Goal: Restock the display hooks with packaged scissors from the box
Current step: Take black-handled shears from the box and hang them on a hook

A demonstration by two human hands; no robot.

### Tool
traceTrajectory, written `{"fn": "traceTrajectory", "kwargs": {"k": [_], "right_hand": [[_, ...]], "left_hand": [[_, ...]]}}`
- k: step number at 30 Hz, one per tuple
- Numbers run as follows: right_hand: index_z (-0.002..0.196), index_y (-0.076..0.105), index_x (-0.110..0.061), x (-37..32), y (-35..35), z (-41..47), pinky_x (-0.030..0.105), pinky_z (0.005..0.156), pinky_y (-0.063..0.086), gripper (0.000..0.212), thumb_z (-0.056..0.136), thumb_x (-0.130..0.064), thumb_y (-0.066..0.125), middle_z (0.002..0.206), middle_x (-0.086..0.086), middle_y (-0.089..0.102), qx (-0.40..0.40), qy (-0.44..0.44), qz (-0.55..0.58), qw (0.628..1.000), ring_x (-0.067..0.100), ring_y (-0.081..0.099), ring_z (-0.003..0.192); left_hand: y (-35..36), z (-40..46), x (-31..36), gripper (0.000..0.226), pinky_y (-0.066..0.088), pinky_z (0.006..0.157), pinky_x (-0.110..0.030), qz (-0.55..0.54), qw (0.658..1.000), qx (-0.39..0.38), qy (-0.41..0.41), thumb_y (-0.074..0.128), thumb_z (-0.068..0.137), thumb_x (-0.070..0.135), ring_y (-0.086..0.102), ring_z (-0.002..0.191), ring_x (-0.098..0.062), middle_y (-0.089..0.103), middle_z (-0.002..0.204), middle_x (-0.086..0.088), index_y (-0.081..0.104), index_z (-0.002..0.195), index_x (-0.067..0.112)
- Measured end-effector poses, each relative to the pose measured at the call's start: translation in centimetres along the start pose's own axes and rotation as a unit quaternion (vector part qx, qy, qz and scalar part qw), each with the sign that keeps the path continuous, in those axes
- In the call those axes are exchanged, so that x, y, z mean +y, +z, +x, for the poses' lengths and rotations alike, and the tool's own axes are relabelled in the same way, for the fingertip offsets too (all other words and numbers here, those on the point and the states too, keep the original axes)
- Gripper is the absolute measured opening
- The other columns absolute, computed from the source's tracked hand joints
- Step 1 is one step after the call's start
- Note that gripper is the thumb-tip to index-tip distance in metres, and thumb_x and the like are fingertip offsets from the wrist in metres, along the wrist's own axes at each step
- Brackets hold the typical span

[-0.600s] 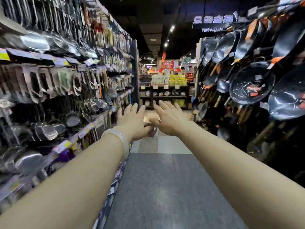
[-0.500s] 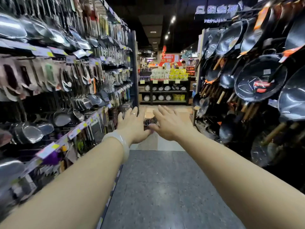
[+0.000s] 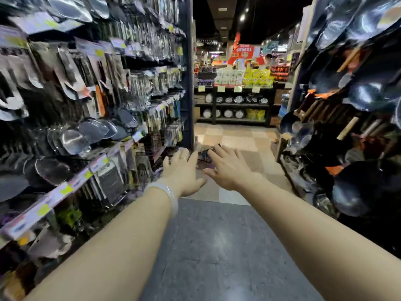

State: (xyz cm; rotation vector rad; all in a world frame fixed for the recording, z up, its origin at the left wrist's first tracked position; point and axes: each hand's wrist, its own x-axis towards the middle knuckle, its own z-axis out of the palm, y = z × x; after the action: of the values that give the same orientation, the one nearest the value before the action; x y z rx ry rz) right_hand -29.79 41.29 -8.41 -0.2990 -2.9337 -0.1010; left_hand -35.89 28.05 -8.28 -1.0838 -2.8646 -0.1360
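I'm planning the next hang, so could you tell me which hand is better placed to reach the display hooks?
Probably the left hand: it is next to the hook rack on the left side of the aisle, while the right hand is nearer the aisle's middle. Both are outstretched around a dark, blurred item.

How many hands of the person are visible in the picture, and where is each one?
2. The left hand reaches forward beside the left shelf rack; the right hand is just right of it, above the aisle floor. A dark blurred item lies between them; what it is cannot be told.
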Motion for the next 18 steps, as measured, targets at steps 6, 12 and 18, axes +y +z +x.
{"fn": "traceTrajectory", "kwargs": {"k": [6, 12, 18], "right_hand": [[0.146, 0.021, -0.02, 5.8, 5.9, 16.4, 0.047, 0.117, 0.009, 0.06, 0.096, -0.05, 0.033, 0.159, 0.004, 0.01, -0.026, 0.022, 0.028, 0.999, 0.024, 0.008, 0.146], [0.145, 0.024, -0.021, 13.2, 9.4, 30.7, 0.046, 0.115, 0.015, 0.059, 0.095, -0.051, 0.034, 0.156, 0.003, 0.019, -0.033, 0.035, 0.031, 0.998, 0.024, 0.016, 0.143], [0.145, 0.025, -0.02, 22.4, 15.8, 45.1, 0.047, 0.114, 0.017, 0.059, 0.095, -0.049, 0.036, 0.153, 0.004, 0.023, -0.062, 0.041, 0.037, 0.997, 0.027, 0.015, 0.143]], "left_hand": [[3.8, 18.5, -4.0, 0.085, 0.006, 0.118, -0.051, -0.008, 1.0, -0.023, 0.008, 0.042, 0.089, 0.06, 0.001, 0.148, -0.026, 0.002, 0.161, -0.007, 0.004, 0.152, 0.018], [5.9, 35.5, -5.7, 0.084, 0.005, 0.119, -0.051, -0.022, 0.998, -0.06, 0.016, 0.045, 0.09, 0.057, 0.001, 0.148, -0.027, 0.0, 0.161, -0.004, 0.003, 0.152, 0.019], [11.3, 52.4, -5.4, 0.082, 0.005, 0.118, -0.051, -0.013, 0.998, -0.062, 0.03, 0.046, 0.089, 0.056, 0.002, 0.148, -0.027, 0.001, 0.161, -0.006, 0.007, 0.152, 0.019]]}}
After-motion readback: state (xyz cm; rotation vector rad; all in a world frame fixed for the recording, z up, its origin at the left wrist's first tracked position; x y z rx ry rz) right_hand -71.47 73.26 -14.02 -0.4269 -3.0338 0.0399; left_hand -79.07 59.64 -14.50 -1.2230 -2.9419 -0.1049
